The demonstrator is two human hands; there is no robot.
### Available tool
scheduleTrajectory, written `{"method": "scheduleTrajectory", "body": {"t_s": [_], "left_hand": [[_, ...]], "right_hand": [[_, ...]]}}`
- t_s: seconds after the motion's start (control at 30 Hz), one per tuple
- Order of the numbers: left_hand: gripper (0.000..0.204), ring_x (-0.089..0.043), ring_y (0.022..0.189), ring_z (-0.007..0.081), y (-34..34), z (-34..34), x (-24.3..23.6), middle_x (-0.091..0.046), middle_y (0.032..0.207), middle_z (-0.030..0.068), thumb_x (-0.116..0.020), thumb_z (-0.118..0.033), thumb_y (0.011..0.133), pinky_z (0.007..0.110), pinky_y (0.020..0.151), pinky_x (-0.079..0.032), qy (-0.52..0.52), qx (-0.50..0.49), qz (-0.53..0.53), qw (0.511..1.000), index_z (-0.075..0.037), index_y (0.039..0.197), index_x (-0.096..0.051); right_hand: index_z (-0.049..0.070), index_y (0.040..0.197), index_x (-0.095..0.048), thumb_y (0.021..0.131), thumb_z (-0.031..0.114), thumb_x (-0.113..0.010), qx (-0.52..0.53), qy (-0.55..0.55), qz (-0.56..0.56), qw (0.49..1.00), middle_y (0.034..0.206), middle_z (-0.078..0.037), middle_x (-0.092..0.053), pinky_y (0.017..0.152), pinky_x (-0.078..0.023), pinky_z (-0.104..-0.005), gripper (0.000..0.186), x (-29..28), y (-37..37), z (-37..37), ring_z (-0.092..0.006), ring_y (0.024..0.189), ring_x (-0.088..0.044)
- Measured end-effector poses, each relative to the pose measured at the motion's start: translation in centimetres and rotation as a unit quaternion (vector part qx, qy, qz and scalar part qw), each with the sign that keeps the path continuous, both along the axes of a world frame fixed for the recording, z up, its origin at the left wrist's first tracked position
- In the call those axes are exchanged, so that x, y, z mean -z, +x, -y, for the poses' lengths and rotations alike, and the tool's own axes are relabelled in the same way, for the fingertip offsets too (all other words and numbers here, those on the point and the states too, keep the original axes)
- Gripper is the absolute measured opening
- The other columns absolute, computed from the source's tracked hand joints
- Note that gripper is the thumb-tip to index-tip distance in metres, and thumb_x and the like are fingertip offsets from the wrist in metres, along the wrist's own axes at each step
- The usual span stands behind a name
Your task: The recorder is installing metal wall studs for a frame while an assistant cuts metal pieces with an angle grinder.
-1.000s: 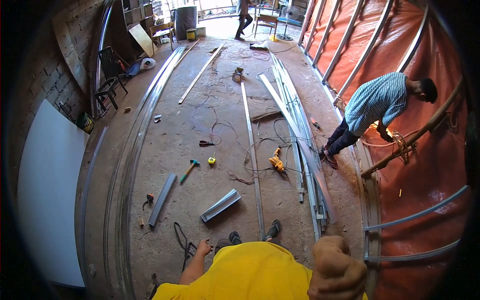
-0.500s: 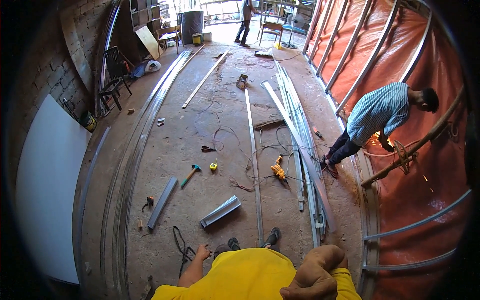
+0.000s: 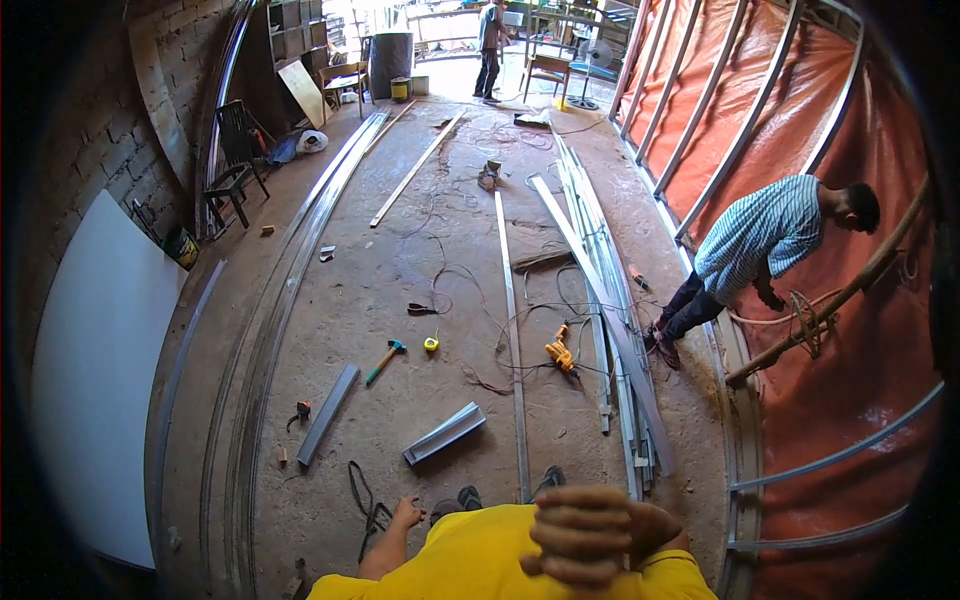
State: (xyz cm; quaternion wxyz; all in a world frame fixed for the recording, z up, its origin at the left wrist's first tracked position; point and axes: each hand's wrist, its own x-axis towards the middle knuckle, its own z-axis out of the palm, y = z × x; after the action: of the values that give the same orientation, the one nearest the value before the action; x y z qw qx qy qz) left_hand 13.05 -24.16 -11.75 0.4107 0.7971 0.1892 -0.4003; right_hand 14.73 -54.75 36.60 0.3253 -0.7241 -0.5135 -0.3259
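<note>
My left hand point(image 3: 406, 515) hangs low beside my yellow shirt, its fingers partly stretched out and holding nothing that I can see. A dark looped strap point(image 3: 361, 490) lies on the floor nearest to it. Raised in front of my chest is my right hand point(image 3: 580, 537), slightly blurred, with its fingers curled together and nothing visible in them. Ahead of my feet lie a stack of short metal channels point(image 3: 446, 433) and one grey channel point(image 3: 330, 413). Farther off are a hammer point(image 3: 385, 362), a yellow tape measure point(image 3: 431, 344) and an orange power drill point(image 3: 561, 352).
Long metal studs point(image 3: 612, 300) and a single strip point(image 3: 511, 340) run along the floor among cords. More long rails point(image 3: 290, 270) lie left, near a white board point(image 3: 105, 380). At right a co-worker point(image 3: 765, 235) bends by an orange tarp point(image 3: 850, 330); another person point(image 3: 490, 50) stands far back.
My right hand has moved leftward and up across my chest, its fingers curled. Sparks at the co-worker's hands are gone. My left hand has stayed about where it was.
</note>
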Motion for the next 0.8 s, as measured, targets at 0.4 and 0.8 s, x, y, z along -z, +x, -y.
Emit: {"method": "scheduleTrajectory", "body": {"t_s": [0.4,0.8], "left_hand": [[0.052,-0.066,0.076,0.0221,0.2,-0.8,4.7,-0.067,0.094,0.0174,-0.055,0.001,0.075,0.033,0.068,-0.052,-0.044,-0.008,-0.040,0.998,0.000,0.127,-0.047],[0.055,-0.065,0.066,0.0202,1.8,-0.5,-0.3,-0.066,0.094,0.0171,-0.050,0.006,0.078,0.030,0.060,-0.051,-0.028,0.002,-0.031,0.999,0.000,0.132,-0.041]], "right_hand": [[0.005,0.082,-0.059,0.080,0.015,-0.060,0.327,-0.195,-0.375,0.845,0.077,-0.012,-0.061,0.055,-0.049,-0.0353,0.010,26.4,1.8,6.8,-0.0279,0.066,-0.062],[0.011,0.118,-0.055,0.078,0.030,-0.066,0.410,-0.288,-0.740,0.449,0.116,-0.014,-0.057,0.091,-0.044,-0.0399,0.046,42.1,-14.5,14.5,-0.0312,0.105,-0.055]]}}
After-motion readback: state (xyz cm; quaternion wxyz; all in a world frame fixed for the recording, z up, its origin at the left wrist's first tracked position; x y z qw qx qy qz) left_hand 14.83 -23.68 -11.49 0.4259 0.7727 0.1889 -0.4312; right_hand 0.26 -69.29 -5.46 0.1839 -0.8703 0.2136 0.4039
